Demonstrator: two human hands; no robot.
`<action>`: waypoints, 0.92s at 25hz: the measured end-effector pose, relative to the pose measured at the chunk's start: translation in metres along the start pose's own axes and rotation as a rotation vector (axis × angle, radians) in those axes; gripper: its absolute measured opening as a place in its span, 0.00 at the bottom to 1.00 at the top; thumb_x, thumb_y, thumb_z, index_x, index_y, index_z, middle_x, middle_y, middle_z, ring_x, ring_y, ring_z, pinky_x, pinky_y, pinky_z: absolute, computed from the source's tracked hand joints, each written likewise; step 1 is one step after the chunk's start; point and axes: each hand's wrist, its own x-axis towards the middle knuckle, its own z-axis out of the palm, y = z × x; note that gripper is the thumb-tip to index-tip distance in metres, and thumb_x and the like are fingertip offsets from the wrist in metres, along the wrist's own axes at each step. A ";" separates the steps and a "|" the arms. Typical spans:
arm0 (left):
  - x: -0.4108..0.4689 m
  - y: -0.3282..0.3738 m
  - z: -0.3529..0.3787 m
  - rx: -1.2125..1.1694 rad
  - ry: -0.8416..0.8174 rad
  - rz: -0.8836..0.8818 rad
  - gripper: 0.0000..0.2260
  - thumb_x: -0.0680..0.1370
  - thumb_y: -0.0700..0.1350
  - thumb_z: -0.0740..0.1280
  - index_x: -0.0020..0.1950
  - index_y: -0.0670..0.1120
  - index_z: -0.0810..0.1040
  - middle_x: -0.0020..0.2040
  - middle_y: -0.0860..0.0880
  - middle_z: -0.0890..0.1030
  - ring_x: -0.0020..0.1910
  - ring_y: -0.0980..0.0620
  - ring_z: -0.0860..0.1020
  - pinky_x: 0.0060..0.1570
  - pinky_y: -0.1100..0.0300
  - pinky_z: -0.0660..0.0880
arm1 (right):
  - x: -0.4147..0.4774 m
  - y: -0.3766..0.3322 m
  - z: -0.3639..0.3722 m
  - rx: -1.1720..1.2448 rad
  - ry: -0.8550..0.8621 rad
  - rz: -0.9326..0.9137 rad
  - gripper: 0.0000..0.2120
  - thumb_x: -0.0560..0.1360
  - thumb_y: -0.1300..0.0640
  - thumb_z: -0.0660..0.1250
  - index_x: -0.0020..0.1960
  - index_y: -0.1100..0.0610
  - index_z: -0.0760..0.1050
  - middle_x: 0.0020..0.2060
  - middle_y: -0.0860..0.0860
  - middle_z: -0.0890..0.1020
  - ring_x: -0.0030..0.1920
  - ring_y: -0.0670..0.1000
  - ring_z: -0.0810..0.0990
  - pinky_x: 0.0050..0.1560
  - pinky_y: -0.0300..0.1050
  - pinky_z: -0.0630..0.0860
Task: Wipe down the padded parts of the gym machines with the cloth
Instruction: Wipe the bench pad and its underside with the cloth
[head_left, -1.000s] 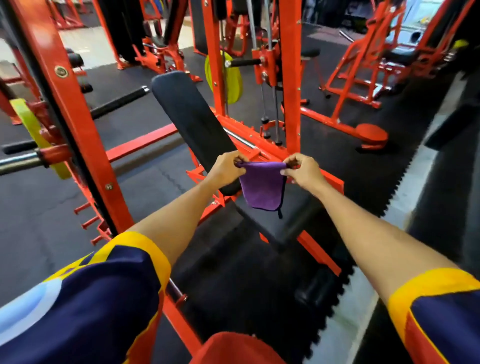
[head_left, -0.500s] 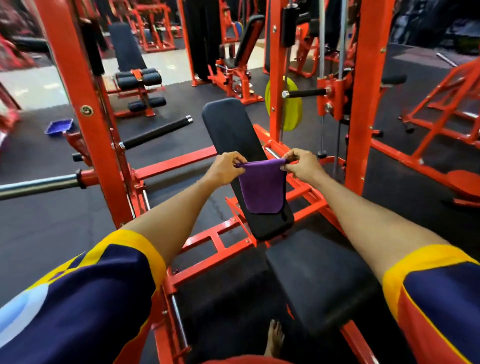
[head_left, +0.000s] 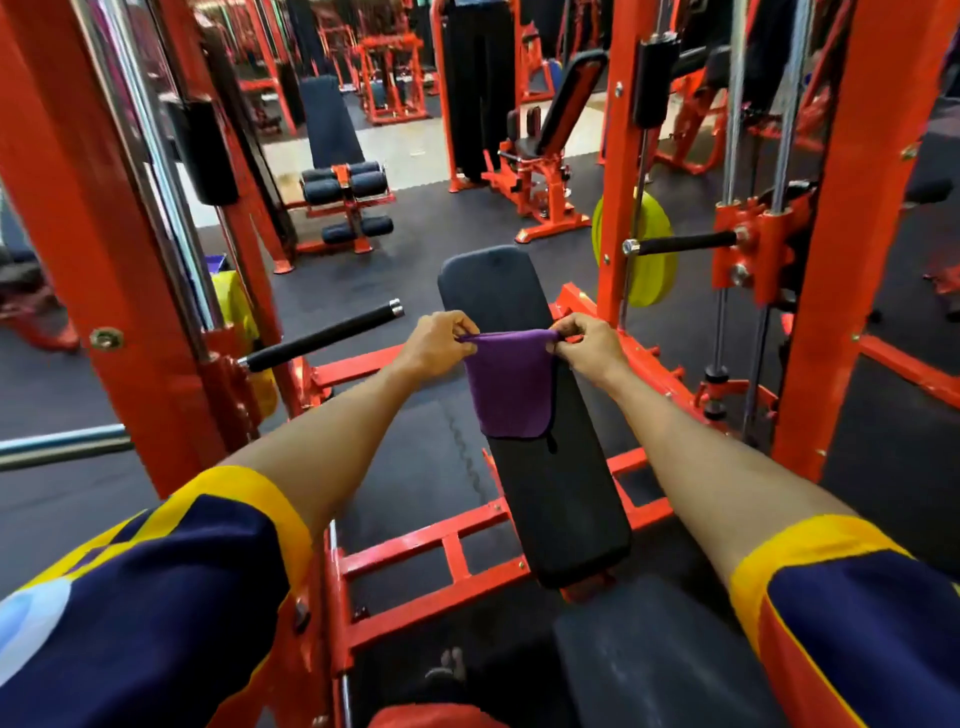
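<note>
- At the left of the frame stands an orange post (head_left: 104, 260), and a black handle bar (head_left: 322, 335) juts from it toward the centre.
- Just left of centre, the left hand (head_left: 436, 345) pinches the cloth's top left corner with curled fingers (head_left: 463, 326).
- The purple cloth (head_left: 506, 384) hangs at the centre, stretched between both hands, over the upper half of the long black back pad (head_left: 550, 478). Whether the two touch cannot be told.
- The right hand (head_left: 589, 349) pinches the top right corner likewise.
- A yellow weight plate (head_left: 652, 265) sits at the upper right.
- A black seat pad (head_left: 649, 654) lies at the lower right.
</note>
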 end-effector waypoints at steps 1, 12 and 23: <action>0.016 -0.004 -0.002 0.021 0.001 -0.012 0.08 0.73 0.37 0.74 0.49 0.47 0.84 0.42 0.49 0.85 0.42 0.53 0.83 0.51 0.55 0.81 | 0.019 0.004 0.007 0.006 0.009 0.008 0.14 0.70 0.64 0.78 0.41 0.46 0.79 0.36 0.43 0.83 0.36 0.41 0.78 0.42 0.42 0.76; 0.257 -0.078 -0.014 0.081 -0.294 -0.090 0.08 0.74 0.39 0.68 0.48 0.43 0.87 0.38 0.55 0.81 0.36 0.55 0.77 0.51 0.58 0.78 | 0.216 0.045 0.099 0.067 0.100 0.100 0.10 0.74 0.66 0.74 0.52 0.55 0.82 0.43 0.48 0.83 0.41 0.45 0.80 0.44 0.34 0.75; 0.386 -0.160 0.018 -0.345 -0.063 -0.399 0.10 0.78 0.33 0.67 0.57 0.38 0.82 0.43 0.45 0.80 0.37 0.54 0.76 0.42 0.58 0.77 | 0.344 0.040 0.184 0.152 0.424 0.017 0.18 0.74 0.64 0.68 0.63 0.57 0.78 0.62 0.55 0.78 0.60 0.53 0.80 0.64 0.51 0.77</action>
